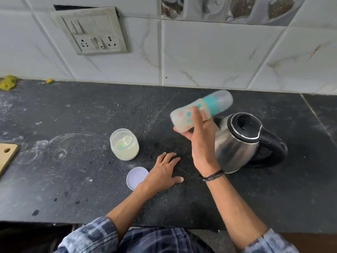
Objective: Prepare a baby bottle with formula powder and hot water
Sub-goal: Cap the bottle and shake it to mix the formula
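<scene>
My right hand (200, 137) grips the baby bottle (184, 116) around its lower body and holds it tilted almost sideways above the counter, blurred with motion. The bottle holds pale milky liquid and has a teal collar and a clear cap pointing up to the right. My left hand (165, 171) lies flat on the black counter (73, 170) with fingers spread, holding nothing. An open jar of formula powder (124, 144) stands left of the hands. Its white lid (135, 177) lies on the counter by my left wrist. The steel kettle (240, 143) stands just right of my right hand.
A wooden board corner (7, 157) pokes in at the left edge. A switch and socket panel (91, 31) sits on the tiled wall. A yellow cloth (8, 82) lies at the back left. Powder smears and dark drops mark the counter.
</scene>
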The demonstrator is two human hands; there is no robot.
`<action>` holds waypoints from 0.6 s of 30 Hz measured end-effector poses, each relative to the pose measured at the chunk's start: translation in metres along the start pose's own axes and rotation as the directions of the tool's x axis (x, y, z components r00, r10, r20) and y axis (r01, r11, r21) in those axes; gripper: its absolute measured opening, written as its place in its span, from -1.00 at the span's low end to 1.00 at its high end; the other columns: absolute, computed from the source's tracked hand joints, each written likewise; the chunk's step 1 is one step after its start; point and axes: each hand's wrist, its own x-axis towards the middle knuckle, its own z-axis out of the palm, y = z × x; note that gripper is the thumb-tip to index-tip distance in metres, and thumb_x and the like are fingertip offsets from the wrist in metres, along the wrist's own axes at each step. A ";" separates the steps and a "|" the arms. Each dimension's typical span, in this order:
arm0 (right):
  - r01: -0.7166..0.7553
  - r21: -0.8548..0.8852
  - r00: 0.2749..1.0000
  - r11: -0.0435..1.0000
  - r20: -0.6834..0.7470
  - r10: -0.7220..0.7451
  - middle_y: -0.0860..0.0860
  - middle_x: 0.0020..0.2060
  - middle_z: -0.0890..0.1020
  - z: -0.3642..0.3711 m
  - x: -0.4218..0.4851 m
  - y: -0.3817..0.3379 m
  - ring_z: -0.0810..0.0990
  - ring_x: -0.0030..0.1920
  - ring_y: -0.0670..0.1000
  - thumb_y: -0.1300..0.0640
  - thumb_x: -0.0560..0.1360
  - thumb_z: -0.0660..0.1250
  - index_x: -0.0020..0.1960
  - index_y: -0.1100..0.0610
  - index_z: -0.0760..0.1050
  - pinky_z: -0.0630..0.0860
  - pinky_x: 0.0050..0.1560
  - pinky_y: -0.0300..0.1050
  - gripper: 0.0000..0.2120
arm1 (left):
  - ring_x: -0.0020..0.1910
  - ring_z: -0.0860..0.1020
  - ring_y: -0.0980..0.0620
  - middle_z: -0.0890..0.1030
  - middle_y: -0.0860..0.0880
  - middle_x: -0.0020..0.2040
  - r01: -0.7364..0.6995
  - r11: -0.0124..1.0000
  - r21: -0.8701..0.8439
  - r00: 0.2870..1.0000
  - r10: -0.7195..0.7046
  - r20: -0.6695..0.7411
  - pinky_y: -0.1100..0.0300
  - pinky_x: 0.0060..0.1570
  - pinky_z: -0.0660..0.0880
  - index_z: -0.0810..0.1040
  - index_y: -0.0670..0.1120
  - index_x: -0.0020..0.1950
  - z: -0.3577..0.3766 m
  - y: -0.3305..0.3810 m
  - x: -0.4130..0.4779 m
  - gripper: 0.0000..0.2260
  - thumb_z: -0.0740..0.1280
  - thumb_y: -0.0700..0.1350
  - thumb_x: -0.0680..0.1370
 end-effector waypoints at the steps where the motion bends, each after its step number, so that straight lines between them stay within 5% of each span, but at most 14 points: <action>1: -0.016 -0.064 0.998 0.998 0.063 0.020 -0.03 0.05 0.70 -0.002 0.002 0.002 0.70 0.12 0.00 0.12 0.61 0.39 0.28 0.12 0.53 0.72 -0.04 0.09 -0.74 | 0.64 -0.13 -0.12 0.02 0.06 0.65 0.002 1.000 0.003 1.000 -0.002 -0.001 -0.10 0.61 0.04 0.09 0.01 0.67 0.001 0.000 0.000 -0.26 0.34 0.21 0.60; 4: -0.002 -0.123 0.991 0.992 0.129 0.017 -0.18 -0.09 0.72 -0.007 -0.001 0.007 0.71 0.04 -0.14 0.19 0.60 0.39 0.16 0.00 0.52 0.69 -0.09 -0.09 -0.82 | 0.64 -0.13 -0.12 0.03 0.05 0.65 0.006 1.000 0.014 1.000 -0.006 -0.001 -0.09 0.60 0.06 0.10 0.01 0.67 0.000 0.001 0.000 -0.27 0.33 0.21 0.60; 9: 0.074 -0.274 0.973 0.959 0.230 -0.010 -0.06 0.01 0.73 -0.005 -0.002 0.010 0.71 0.12 -0.01 -0.05 0.47 0.55 0.18 0.02 0.57 0.62 0.21 0.26 -0.65 | 0.63 -0.08 -0.13 0.06 0.06 0.64 0.001 1.000 0.009 1.000 0.000 -0.013 -0.09 0.59 0.10 0.12 0.02 0.66 0.000 0.001 0.000 -0.29 0.33 0.19 0.60; 14: 0.089 0.010 0.994 0.996 0.069 -0.089 0.11 0.24 0.65 0.004 -0.004 0.005 0.66 0.25 0.04 0.09 0.55 0.42 0.37 0.14 0.47 0.66 0.17 0.09 -0.58 | 0.60 0.01 -0.10 0.11 0.08 0.63 0.002 1.000 0.026 1.000 -0.002 -0.027 -0.02 0.57 0.16 0.17 0.03 0.65 -0.006 0.002 0.001 -0.31 0.33 0.20 0.60; 18: 0.139 -0.298 0.964 0.944 0.260 -0.060 -0.02 0.05 0.72 -0.004 0.000 0.008 0.70 0.13 -0.02 0.11 0.53 0.52 0.21 0.04 0.55 0.66 0.17 0.11 -0.70 | 0.58 0.05 -0.08 0.14 0.10 0.61 0.003 1.000 0.030 1.000 -0.002 -0.023 0.00 0.54 0.22 0.21 0.05 0.64 -0.008 0.002 0.001 -0.33 0.34 0.19 0.60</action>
